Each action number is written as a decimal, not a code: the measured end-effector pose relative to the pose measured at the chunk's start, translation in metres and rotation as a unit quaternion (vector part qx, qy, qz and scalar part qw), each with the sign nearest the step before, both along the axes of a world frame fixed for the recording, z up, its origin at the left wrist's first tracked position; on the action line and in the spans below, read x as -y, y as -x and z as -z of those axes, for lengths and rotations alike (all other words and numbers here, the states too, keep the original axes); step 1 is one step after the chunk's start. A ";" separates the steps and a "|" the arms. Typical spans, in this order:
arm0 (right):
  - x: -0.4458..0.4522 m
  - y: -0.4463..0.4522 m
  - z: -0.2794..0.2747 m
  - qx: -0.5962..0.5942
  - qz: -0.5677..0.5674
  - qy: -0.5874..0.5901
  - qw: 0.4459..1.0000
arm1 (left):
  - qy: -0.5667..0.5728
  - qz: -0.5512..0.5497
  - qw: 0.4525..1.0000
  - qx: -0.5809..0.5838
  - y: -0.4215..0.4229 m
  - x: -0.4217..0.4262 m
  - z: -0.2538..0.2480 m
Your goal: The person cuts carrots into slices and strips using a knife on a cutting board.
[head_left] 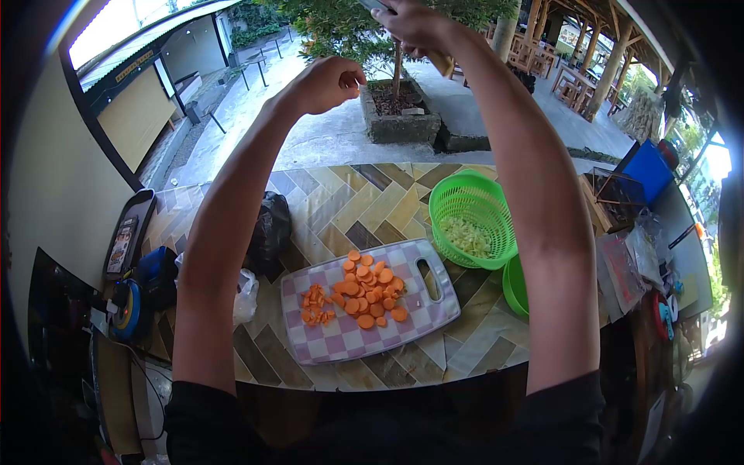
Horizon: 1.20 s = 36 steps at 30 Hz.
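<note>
My right hand (418, 31) is raised at the top edge, wrapped around a knife. Its tan handle (442, 63) sticks out below the fist, and a grey part reaches out of view. My left hand (327, 84) is raised too, fingers curled toward the thumb; whatever they may hold is too small to make out. Below both arms, a pink-and-white checkered cutting board (372, 341) lies on the table. On it sit a pile of round carrot slices (364, 291) and, left of that, a small heap of carrot bits (315, 304).
A green colander (442, 201) with chopped pale-green vegetable (467, 235) stands right of the board, beside another green container (514, 287). A black plastic bag (271, 225) and a clear bag (246, 296) lie left. A stone planter (399, 128) stands beyond the table (333, 205).
</note>
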State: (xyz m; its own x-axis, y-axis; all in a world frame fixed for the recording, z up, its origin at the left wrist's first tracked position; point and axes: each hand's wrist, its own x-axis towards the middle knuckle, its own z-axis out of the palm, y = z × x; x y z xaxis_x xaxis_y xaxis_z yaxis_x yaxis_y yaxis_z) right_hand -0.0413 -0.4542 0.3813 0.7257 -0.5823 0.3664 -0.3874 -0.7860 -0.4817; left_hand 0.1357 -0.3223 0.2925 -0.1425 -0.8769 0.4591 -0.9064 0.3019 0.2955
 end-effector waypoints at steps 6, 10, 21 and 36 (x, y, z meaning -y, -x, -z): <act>-0.071 0.012 0.041 0.225 -0.024 -0.113 0.968 | 0.024 -0.011 0.991 -0.133 0.055 -0.061 0.057; -0.159 0.082 0.146 0.229 -0.135 -0.144 0.953 | -0.054 0.056 0.978 -0.193 0.117 -0.176 0.130; -0.314 0.217 0.318 0.039 -0.089 -0.550 0.829 | -0.081 -0.107 0.946 -0.297 0.178 -0.303 0.252; -0.341 0.235 0.327 -0.069 -0.004 -0.537 0.841 | -0.027 -0.158 0.973 -0.166 0.168 -0.313 0.275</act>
State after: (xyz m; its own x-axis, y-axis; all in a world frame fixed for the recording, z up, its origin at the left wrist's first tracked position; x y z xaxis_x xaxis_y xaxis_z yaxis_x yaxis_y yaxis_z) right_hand -0.2767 -0.1129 0.0541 0.7232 -0.5191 -0.4555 -0.4943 0.0715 -0.8664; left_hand -0.0323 -0.0092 0.0179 0.2866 -0.8769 0.3858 -0.8039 -0.0010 0.5948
